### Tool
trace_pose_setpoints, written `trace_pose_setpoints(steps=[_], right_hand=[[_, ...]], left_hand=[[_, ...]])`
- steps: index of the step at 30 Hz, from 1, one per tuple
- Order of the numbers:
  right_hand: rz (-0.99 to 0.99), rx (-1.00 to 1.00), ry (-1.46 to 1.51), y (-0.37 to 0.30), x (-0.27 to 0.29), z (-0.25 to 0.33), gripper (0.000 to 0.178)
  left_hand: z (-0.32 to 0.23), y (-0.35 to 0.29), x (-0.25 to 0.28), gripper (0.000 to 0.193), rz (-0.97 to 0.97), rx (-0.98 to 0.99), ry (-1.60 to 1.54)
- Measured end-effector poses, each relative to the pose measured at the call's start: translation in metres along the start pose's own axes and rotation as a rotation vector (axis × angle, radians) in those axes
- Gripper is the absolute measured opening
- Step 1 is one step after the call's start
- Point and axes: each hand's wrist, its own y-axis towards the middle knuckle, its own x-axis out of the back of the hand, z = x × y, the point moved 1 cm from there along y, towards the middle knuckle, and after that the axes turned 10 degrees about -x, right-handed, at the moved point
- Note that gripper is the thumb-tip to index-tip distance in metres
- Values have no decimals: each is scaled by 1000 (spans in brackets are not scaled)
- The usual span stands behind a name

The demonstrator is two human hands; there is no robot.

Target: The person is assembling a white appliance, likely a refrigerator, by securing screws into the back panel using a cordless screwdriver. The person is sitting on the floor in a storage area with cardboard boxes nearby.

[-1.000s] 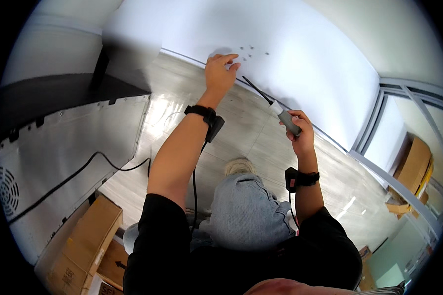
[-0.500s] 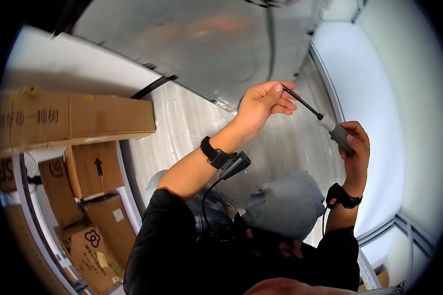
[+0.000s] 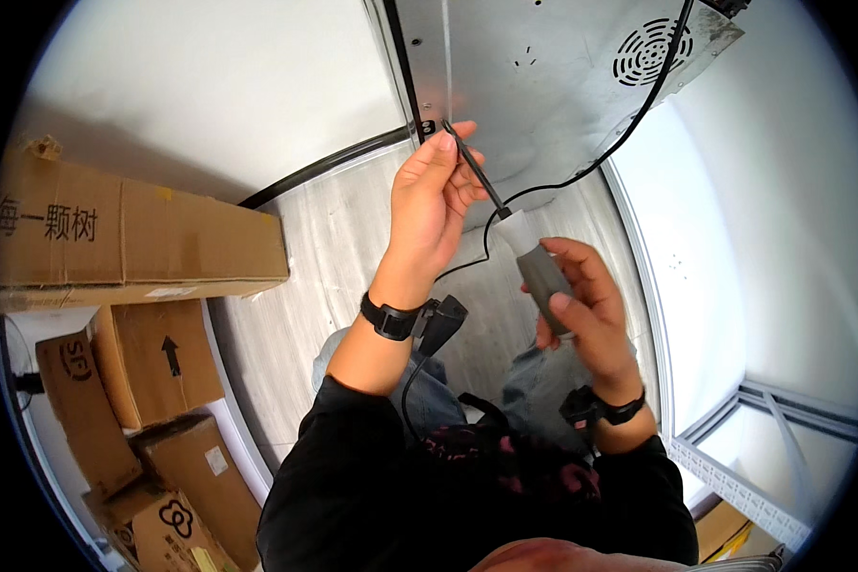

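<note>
"Where's the screwdriver, and who has it?"

"The screwdriver (image 3: 511,227) slants in front of the metal casing (image 3: 515,114), its tip toward the casing's lower left corner. The right hand (image 3: 591,305) has its fingers wrapped round the handle; the left hand (image 3: 424,205) has thumb and forefinger closed about the shaft near the tip. Whether the tip touches the casing, I can't tell; what else may sit between those fingertips is hidden."

"What could go wrong?"

"A slip, I'd say. The shaft is slim and looks smooth, so a hard push from the handle could send the tip through the left fingers, nicking skin or scratching the casing. Then there's the black cable (image 3: 654,95): it hangs across the casing and passes behind the shaft, so a wide swing might snag it."

"And the surfaces?"

"The casing is flat, dull grey sheet metal, black-trimmed along its left edge, with a round vent (image 3: 651,52) of curved slots at its right. The screwdriver pairs a chunky matte grey handle with a paler collar and thin dark shaft. Left of the casing lies a long, creased brown carton (image 3: 200,234); below the casing, the floor (image 3: 324,229) is pale and wood-grained."
</note>
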Motion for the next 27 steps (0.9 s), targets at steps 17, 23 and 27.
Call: trace_pose_setpoints(steps=[17,23,27], right_hand=[[21,104,152,0,-46,-22,41],[45,76,242,-1,-43,-26,41],[29,14,308,1,-48,-19,42]], left_hand=[[-17,9,4,31,79,-36,-12],[-12,8,5,30,58,-44,-34],[-15,10,7,30,75,-63,-41]])
